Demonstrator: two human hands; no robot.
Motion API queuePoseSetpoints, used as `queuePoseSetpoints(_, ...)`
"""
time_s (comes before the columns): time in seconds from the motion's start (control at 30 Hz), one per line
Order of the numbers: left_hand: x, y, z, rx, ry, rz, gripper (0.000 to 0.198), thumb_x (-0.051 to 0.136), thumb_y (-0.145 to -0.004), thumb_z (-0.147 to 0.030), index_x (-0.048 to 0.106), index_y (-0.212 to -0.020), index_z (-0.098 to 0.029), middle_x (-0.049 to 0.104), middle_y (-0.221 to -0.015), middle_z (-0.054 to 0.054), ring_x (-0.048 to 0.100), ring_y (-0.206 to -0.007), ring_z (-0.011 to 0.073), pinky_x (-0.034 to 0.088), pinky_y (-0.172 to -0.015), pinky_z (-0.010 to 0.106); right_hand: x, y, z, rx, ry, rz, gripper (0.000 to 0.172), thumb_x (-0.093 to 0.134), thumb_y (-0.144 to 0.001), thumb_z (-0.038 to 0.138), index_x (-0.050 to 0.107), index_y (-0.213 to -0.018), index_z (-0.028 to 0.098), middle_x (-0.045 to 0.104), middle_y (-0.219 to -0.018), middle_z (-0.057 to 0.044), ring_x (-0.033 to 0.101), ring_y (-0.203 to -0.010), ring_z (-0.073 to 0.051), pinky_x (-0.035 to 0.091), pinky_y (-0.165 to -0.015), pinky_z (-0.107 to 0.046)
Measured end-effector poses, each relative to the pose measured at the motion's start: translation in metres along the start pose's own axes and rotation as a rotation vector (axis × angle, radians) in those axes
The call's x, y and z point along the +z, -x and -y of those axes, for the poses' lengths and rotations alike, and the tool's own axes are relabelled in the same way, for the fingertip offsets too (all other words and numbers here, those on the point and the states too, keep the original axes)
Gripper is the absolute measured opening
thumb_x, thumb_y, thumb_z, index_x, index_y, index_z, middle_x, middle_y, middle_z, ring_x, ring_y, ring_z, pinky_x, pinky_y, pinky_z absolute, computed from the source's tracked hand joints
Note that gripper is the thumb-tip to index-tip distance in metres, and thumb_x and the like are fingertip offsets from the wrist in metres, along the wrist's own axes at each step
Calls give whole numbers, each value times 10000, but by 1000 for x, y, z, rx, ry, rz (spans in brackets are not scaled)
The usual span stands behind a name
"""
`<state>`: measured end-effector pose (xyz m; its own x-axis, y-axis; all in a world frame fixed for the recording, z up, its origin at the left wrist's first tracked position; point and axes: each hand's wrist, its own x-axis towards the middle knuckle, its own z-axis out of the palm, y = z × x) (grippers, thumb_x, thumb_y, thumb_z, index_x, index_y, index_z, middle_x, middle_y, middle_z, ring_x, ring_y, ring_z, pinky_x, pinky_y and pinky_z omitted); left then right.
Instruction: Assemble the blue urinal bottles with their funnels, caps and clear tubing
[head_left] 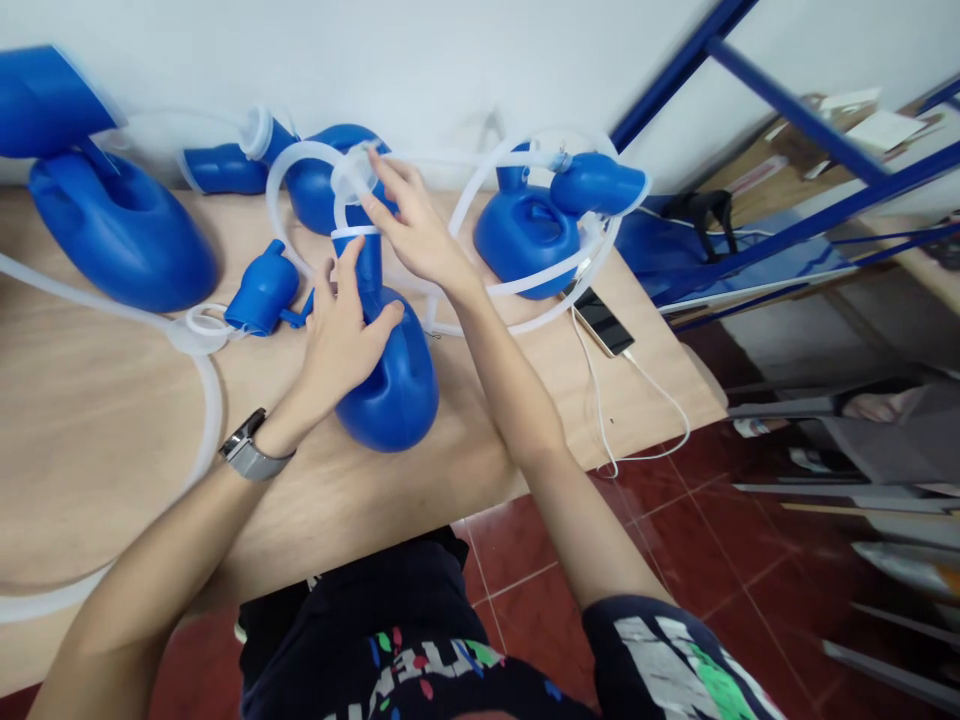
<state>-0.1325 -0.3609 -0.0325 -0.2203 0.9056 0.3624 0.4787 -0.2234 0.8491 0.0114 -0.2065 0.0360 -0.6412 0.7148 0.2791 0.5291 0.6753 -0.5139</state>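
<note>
A blue plastic bottle (pixel 397 390) with a loop handle lies on the table in front of me, its neck pointing away. My left hand (pixel 341 330) grips that bottle around the neck, just below the white rim. Just beyond the mouth is a translucent cap (pixel 351 178) joined to a clear hose (pixel 277 185). My right hand (pixel 409 215) holds this cap with thumb and fingers; how far the cap sits from the rim is hard to tell. Beside my left hand lies a small blue spout-shaped cover (pixel 262 290).
More blue bottles stand along the wall, one at left (pixel 124 230) and one at right (pixel 517 240) with a coiled hose. A phone (pixel 604 322) with a white cable lies near the table's right end. Blue metal framing (pixel 795 110) rises beyond. A long hose (pixel 210 410) curves across the left side.
</note>
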Motion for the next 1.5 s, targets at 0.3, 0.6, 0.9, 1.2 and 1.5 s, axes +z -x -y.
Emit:
queuePoseSetpoints(0.3, -26, -8, -2, 48, -95, -11, 916, 894, -1010, -738, 610, -1787, -344, 320, -1975, 178, 327, -1863, 595, 266, -1522, 831, 13, 50, 7, 20, -240, 129, 937, 433, -1220, 875, 525, -1919, 258, 530, -1933, -149, 468, -1852, -354, 415, -1530, -552)
queuePoseSetpoints(0.6, -76, -46, -18, 122, -178, 124, 348, 803, -1097, -652, 833, -1061, -307, 775, -1065, 89, 748, -1341, 425, 450, -1425, 699, -3, 64, 10, -141, -83, 204, 1221, 992, -927, 524, 410, -1981, 323, 533, -1968, -148, 475, -1830, -509, 223, -1535, -865)
queuePoseSetpoints(0.9, -99, -47, -42, 199, -241, 365, 501, 773, -1051, -677, 745, -715, -307, 642, -701, 46, 644, -747, 292, 619, -1010, 587, -3, 84, 56, -57, 64, 173, 859, 845, -1072, 428, 528, -1845, 230, 770, -1719, -204, 742, -1567, -461, 551, -1364, -674)
queuePoseSetpoints(1.2, -111, -53, -44, 277, -215, 512, 474, 793, -988, -662, 690, -673, -322, 634, -684, 51, 691, -728, 309, 651, -1035, 612, 8, 82, 70, -56, 263, 171, 520, 862, -1103, 409, 674, -1539, 196, 901, -1388, -179, 836, -1327, -438, 544, -1290, -633)
queuePoseSetpoints(1.5, -128, -57, -47, 346, -283, 722, 635, 680, -1121, -687, 651, -660, -250, 525, -579, 13, 331, -625, 155, 500, -776, 444, -7, 82, 87, -61, 275, 286, 685, 843, -1091, 407, 629, -1722, 247, 892, -1497, -131, 846, -1341, -434, 620, -1094, -507)
